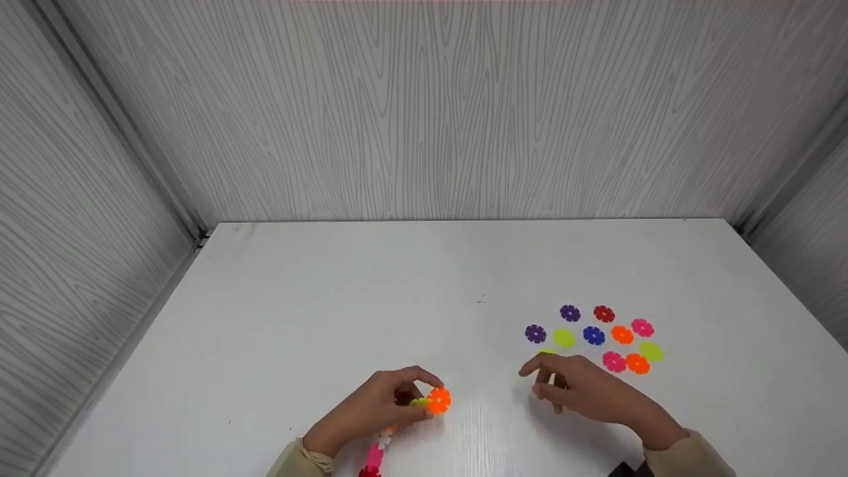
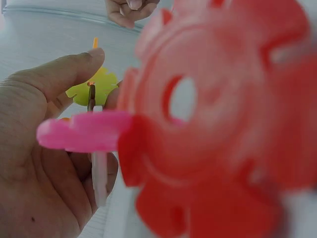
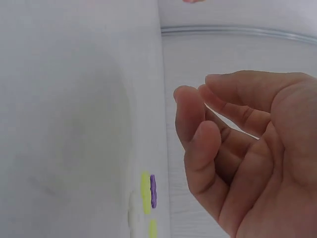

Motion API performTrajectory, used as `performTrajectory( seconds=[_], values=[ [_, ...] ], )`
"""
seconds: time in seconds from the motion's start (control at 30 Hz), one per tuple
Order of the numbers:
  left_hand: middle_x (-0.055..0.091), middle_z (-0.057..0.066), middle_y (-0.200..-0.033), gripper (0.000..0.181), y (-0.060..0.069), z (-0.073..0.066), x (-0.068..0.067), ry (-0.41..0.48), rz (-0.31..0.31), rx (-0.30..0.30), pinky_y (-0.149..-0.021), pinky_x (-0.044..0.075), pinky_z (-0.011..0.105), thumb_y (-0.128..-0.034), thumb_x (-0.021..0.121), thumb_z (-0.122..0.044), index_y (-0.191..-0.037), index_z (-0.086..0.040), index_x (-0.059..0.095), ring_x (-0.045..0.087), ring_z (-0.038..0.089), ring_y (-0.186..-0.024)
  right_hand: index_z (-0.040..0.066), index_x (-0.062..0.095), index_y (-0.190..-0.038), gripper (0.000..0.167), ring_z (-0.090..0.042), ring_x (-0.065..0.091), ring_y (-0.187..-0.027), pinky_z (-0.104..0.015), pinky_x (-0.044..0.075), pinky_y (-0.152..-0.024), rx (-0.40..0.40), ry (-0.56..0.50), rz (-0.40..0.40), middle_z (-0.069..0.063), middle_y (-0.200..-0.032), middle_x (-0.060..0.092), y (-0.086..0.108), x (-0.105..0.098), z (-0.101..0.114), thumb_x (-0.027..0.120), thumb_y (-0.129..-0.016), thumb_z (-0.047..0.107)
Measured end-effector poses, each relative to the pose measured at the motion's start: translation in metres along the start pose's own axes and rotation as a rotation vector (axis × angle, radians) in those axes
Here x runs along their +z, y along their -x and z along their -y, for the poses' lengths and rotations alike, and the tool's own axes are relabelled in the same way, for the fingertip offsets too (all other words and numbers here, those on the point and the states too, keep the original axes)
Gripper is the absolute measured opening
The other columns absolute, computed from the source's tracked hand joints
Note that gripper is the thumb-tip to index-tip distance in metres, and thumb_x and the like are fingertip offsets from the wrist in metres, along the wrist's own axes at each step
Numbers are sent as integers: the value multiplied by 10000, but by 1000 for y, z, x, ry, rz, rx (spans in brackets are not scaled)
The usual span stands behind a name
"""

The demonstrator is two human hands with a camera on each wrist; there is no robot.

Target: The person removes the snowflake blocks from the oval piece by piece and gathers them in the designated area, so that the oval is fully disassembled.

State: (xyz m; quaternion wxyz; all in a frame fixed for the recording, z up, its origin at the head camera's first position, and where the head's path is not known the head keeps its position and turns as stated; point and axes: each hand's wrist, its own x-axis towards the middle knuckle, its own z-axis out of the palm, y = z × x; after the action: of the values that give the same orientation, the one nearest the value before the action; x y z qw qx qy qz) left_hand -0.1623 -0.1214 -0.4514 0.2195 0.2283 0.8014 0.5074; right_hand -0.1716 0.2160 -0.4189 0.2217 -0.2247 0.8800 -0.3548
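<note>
My left hand (image 1: 379,409) pinches a chain of linked plastic snowflake discs between thumb and fingers. At the chain's far end an orange disc (image 1: 438,400) faces up, joined to a yellow-green disc (image 2: 105,88). Past the palm the chain runs down toward me through a white disc (image 2: 100,173), a pink disc (image 2: 81,133) and a red disc (image 2: 228,134), the red one large and blurred in the left wrist view. My right hand (image 1: 586,389) hovers over the table with loosely bent fingers and nothing in them, just in front of the loose discs. It partly covers a yellow-green disc (image 1: 546,351).
Several loose discs lie flat at the right: purple (image 1: 535,334), dark blue (image 1: 594,336), dark red (image 1: 603,313), pink (image 1: 642,327), orange (image 1: 637,364) and yellow-green (image 1: 650,351). A white table (image 1: 331,298) is enclosed by wood-grain panels (image 1: 430,112). A black object (image 1: 623,470) shows beside the right sleeve.
</note>
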Motion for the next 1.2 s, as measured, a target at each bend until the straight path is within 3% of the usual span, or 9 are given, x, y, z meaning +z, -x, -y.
performTrajectory(
  seconds=[0.33,0.53,0.8,1.2],
  values=[
    [623,-55,-848,253,-1,-2,1,-45,-15,-10,-683,431,203,-886,683,-207,-1126,-280,647,531,83,-750,95,587,-1220,293,-44,596,-740,-185,508,-684,-105,-14,10,-24,-965,666,-20,21,28,597,-956,221],
    [675,-3,-875,160,1,-4,0,-8,-14,-5,-687,433,193,-862,703,-157,-1000,-151,621,556,72,-743,134,573,-1241,329,-62,592,-785,-176,507,-688,-89,4,53,36,-981,673,-31,32,42,626,-938,249],
    [685,6,-939,136,-1,-4,3,6,1,7,-732,451,182,-862,709,-156,-959,-121,621,572,77,-796,150,577,-1252,388,-24,596,-749,-170,521,-716,-69,52,82,38,-984,684,-43,49,58,671,-904,291],
    [603,-37,-827,91,-2,-4,4,-13,9,12,-682,428,185,-855,689,-107,-897,-47,635,504,60,-737,187,576,-1261,450,-24,563,-712,-155,495,-681,-70,91,80,29,-1021,683,-50,62,62,687,-875,388]
  ],
)
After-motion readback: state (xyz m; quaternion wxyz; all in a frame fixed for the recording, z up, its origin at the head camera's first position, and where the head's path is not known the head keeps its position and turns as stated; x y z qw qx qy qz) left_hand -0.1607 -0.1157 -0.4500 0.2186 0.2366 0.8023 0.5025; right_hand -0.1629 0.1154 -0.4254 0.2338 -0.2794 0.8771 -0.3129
